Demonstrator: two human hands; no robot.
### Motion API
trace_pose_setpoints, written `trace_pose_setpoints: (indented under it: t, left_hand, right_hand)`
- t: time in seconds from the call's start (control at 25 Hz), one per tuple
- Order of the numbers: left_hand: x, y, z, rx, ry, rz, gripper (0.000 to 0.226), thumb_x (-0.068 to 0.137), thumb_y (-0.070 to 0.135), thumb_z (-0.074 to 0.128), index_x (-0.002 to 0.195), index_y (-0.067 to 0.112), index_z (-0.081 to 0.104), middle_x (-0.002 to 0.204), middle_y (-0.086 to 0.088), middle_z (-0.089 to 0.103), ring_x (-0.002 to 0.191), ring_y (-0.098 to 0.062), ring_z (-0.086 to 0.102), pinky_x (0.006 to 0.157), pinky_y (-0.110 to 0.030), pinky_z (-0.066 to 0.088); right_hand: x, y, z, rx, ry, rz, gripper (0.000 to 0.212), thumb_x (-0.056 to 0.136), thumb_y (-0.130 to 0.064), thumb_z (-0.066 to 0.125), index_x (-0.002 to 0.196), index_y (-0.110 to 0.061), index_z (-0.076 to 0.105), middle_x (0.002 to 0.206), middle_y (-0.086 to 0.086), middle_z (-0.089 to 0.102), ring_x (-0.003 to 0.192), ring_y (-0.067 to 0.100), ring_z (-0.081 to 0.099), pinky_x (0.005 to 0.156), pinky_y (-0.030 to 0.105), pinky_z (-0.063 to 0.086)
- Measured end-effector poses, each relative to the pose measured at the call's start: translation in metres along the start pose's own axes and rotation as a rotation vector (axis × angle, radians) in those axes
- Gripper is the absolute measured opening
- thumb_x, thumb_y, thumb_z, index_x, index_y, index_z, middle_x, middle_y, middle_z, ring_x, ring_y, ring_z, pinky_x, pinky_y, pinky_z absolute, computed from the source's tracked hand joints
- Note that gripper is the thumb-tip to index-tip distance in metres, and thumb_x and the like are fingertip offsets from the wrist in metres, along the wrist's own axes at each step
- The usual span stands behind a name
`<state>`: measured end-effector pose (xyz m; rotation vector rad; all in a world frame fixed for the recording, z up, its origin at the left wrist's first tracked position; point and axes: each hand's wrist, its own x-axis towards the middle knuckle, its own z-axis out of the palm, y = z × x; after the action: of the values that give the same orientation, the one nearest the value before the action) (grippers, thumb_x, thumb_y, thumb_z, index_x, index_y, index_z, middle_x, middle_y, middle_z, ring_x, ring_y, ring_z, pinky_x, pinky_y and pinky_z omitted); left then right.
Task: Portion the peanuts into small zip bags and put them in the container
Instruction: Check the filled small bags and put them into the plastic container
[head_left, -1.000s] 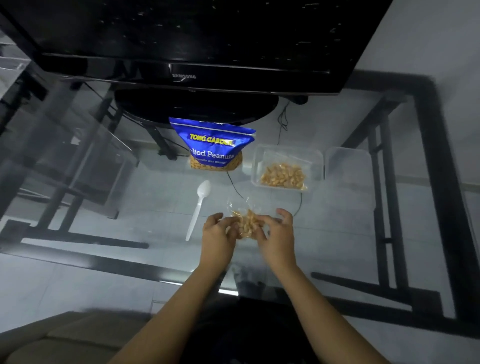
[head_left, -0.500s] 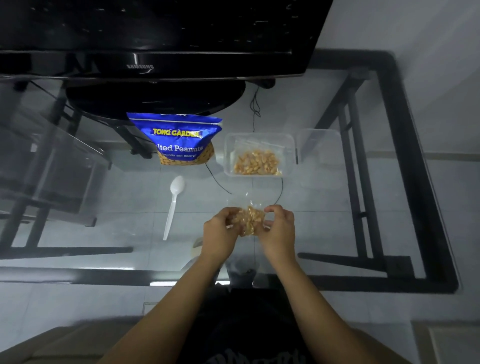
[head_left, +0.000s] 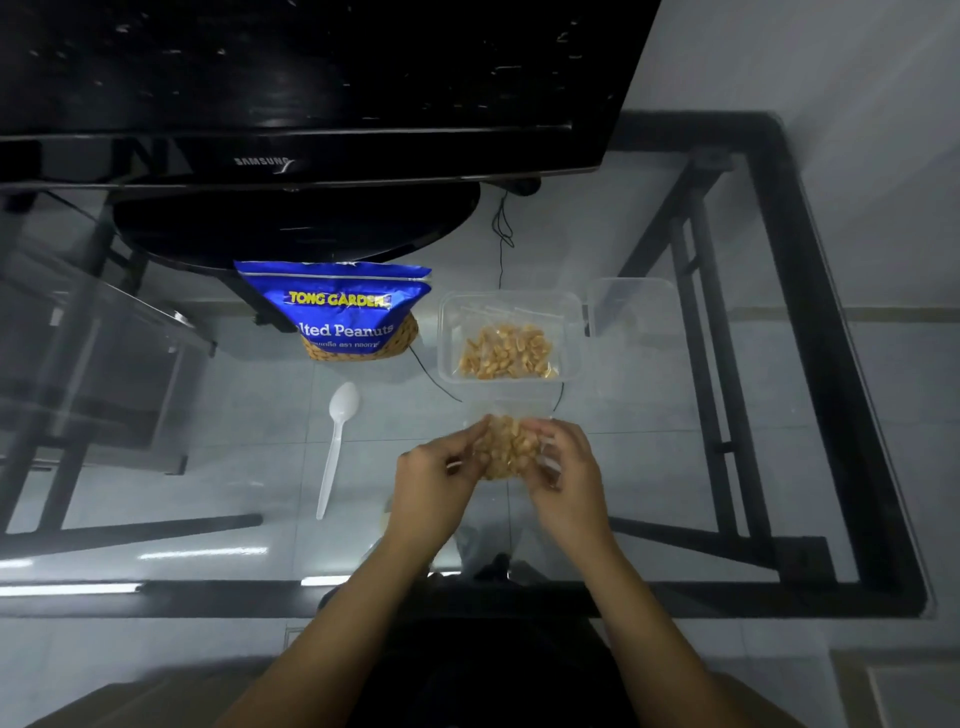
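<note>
Between both hands, a crinkly clear zip bag.

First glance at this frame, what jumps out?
Both hands, left hand and right hand, pinch a small bag of peanuts at centre, above the glass table. Behind sit the blue peanut pack and a clear container already holding filled bags; a white spoon lies left.

The television bezel reads "SAMSUNG"; the blue peanut bag reads "TONG GARDEN", "lted Peanuts".
</note>
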<state>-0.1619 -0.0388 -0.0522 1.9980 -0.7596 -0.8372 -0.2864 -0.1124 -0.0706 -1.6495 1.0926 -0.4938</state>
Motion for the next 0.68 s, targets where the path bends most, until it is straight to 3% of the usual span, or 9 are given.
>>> trace_pose_setpoints:
  t: [0.08, 0.16, 0.28, 0.44, 0.68]
  left_hand:
    - [0.019, 0.017, -0.007, -0.089, 0.044, 0.034, 0.038, 0.082, 0.000, 0.064, 0.117, 0.016, 0.064, 0.100, 0.000, 0.070, 0.079, 0.007, 0.064, 0.077, -0.008, 0.051]
    - [0.046, 0.033, -0.010, -0.162, 0.040, 0.002, 0.040, 0.084, 0.000, 0.059, 0.120, 0.015, 0.062, 0.101, -0.001, 0.069, 0.086, -0.002, 0.066, 0.083, -0.019, 0.052]
    - [0.084, 0.047, -0.005, -0.201, -0.008, -0.090, 0.041, 0.087, -0.001, 0.052, 0.126, 0.013, 0.057, 0.114, -0.003, 0.064, 0.098, -0.013, 0.061, 0.087, -0.023, 0.049]
    - [0.104, 0.034, 0.005, 0.072, -0.085, -0.081, 0.041, 0.090, 0.002, 0.049, 0.130, 0.010, 0.052, 0.129, -0.007, 0.058, 0.113, -0.020, 0.057, 0.091, -0.021, 0.044]
    - [0.109, 0.018, 0.018, 0.505, -0.048, 0.189, 0.038, 0.089, -0.003, 0.046, 0.125, 0.002, 0.055, 0.106, -0.023, 0.064, 0.094, -0.036, 0.061, 0.081, -0.034, 0.048]
  right_hand:
    - [0.023, -0.018, -0.013, 0.062, 0.002, -0.010, 0.044, 0.085, 0.004, 0.058, 0.115, -0.027, 0.053, 0.117, -0.010, 0.045, 0.106, -0.001, 0.051, 0.085, 0.005, 0.045]
    - [0.054, -0.032, -0.022, 0.053, 0.013, -0.002, 0.042, 0.087, 0.000, 0.058, 0.121, -0.024, 0.051, 0.122, -0.007, 0.043, 0.105, 0.001, 0.051, 0.088, 0.006, 0.045]
    - [0.097, -0.036, -0.023, -0.116, -0.010, 0.074, 0.045, 0.088, -0.005, 0.057, 0.131, -0.016, 0.047, 0.131, 0.003, 0.043, 0.115, 0.017, 0.051, 0.100, 0.024, 0.043]
    - [0.120, -0.025, -0.016, -0.334, -0.108, 0.127, 0.048, 0.088, -0.004, 0.054, 0.134, -0.010, 0.044, 0.133, 0.012, 0.043, 0.117, 0.025, 0.050, 0.097, 0.021, 0.036]
    - [0.123, -0.025, -0.011, -0.661, -0.146, 0.088, 0.038, 0.086, -0.008, 0.056, 0.123, -0.003, 0.053, 0.126, 0.015, 0.042, 0.107, 0.030, 0.052, 0.092, 0.033, 0.045]
